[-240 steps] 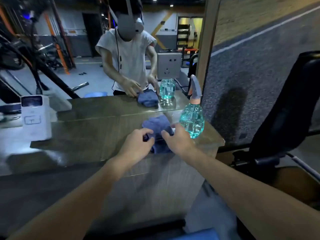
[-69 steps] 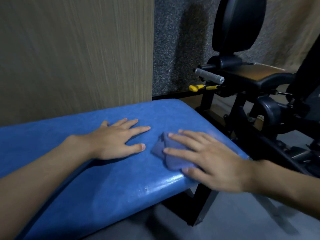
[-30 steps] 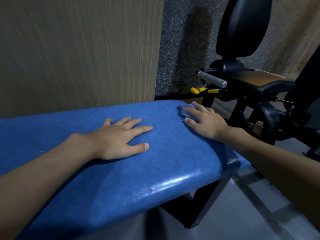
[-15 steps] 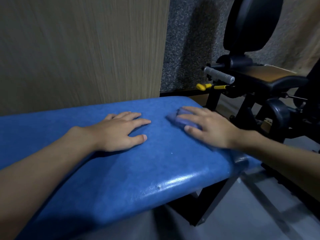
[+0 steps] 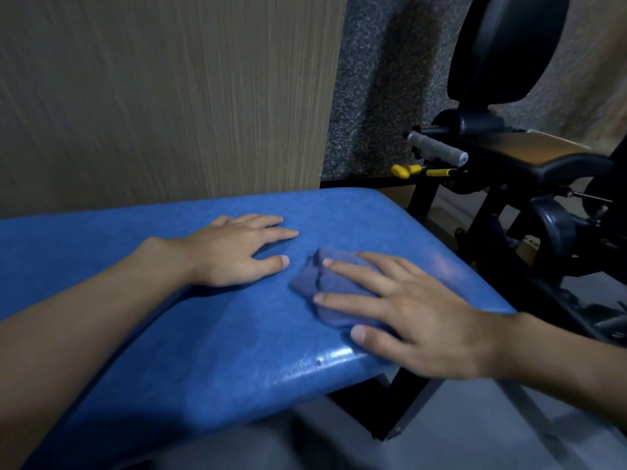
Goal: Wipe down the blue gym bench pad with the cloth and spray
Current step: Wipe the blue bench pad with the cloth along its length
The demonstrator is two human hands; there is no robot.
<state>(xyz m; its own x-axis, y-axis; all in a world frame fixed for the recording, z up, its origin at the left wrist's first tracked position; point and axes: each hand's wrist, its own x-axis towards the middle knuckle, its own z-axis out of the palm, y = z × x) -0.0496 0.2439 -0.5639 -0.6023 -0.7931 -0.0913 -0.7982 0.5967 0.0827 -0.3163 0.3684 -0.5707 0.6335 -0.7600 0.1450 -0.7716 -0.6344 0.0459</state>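
The folded blue cloth [image 5: 334,293] lies lower right of centre on the blue bench pad [image 5: 210,334], under the flat, spread right hand [image 5: 417,317]. The left hand [image 5: 234,249], just left of it, rests flat and empty.

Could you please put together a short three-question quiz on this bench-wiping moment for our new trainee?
1. True or false: the right hand lies flat on the folded blue-grey cloth, pressing it onto the blue padded vinyl bench pad.
2. What does the left hand hold? A) a spray bottle B) nothing, it rests palm down on the pad C) a second cloth
3. Fill in: the small yellow handle belongs to the black exercise machine standing to the ____ of the pad.

Key: 1 true; 2 B; 3 right.
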